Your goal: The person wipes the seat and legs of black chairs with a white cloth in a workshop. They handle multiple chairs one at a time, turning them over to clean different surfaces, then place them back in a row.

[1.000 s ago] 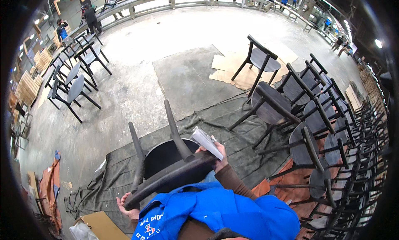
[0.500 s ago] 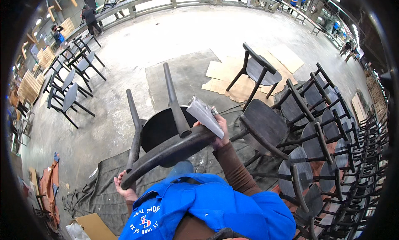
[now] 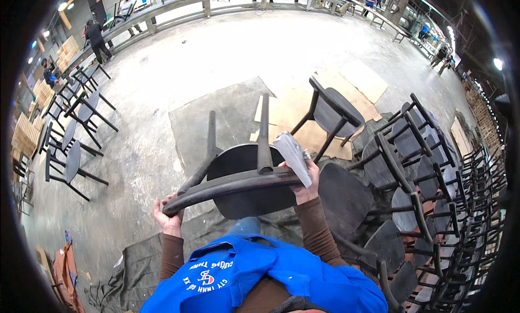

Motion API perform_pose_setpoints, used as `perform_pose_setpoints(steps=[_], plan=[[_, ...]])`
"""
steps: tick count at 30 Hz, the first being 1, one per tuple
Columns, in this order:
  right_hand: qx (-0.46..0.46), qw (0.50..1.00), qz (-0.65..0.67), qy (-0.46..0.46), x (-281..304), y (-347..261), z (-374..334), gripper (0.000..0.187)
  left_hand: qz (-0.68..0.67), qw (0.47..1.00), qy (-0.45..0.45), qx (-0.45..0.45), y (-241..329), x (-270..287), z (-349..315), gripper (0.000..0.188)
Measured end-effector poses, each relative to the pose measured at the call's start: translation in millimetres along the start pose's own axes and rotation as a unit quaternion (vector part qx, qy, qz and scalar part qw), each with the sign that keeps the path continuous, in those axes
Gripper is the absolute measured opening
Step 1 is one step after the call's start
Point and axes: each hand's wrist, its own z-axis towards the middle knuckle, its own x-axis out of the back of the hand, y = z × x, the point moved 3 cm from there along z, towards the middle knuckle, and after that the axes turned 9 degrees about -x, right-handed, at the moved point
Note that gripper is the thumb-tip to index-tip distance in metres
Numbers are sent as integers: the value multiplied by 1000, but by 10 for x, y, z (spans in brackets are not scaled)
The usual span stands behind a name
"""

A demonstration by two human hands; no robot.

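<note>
Before the person's blue jacket (image 3: 325, 283), a black chair (image 3: 254, 202) is held with two legs (image 3: 264, 128) pointing away; the left hand (image 3: 169, 216) curls round the left end of its backrest (image 3: 233, 186), while the right hand (image 3: 310, 191), fingers bent, grips the other end together with a grey sheet (image 3: 293, 156); more black chairs (image 3: 346, 199) stand to the right
</note>
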Motion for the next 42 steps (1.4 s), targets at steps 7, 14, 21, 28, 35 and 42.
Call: perform_pose_setpoints(steps=[7, 14, 21, 28, 35, 42], plan=[[32, 994, -20, 104, 486, -707, 1559, 46, 159, 985, 65, 17, -1071, -671, 1530, 28], [73, 984, -33, 159, 894, -1249, 2401, 46, 246, 969, 2, -17, -1776, -1195, 2108, 18], [304, 909, 55, 281, 685, -2489, 3133, 40, 468, 852, -222, -81, -2891, -2525, 2845, 22], [367, 912, 4, 185, 1496, -2607, 1143, 39, 514, 802, -298, -61, -4749, -3016, 4128, 25], [449, 744, 73, 489, 2112, -1105, -1549, 43, 758, 473, -378, -242, -4927, -2582, 5337, 53], [384, 823, -9, 418, 1847, -477, -1504, 35, 732, 588, -273, 209, -4822, -92, 3514, 51]])
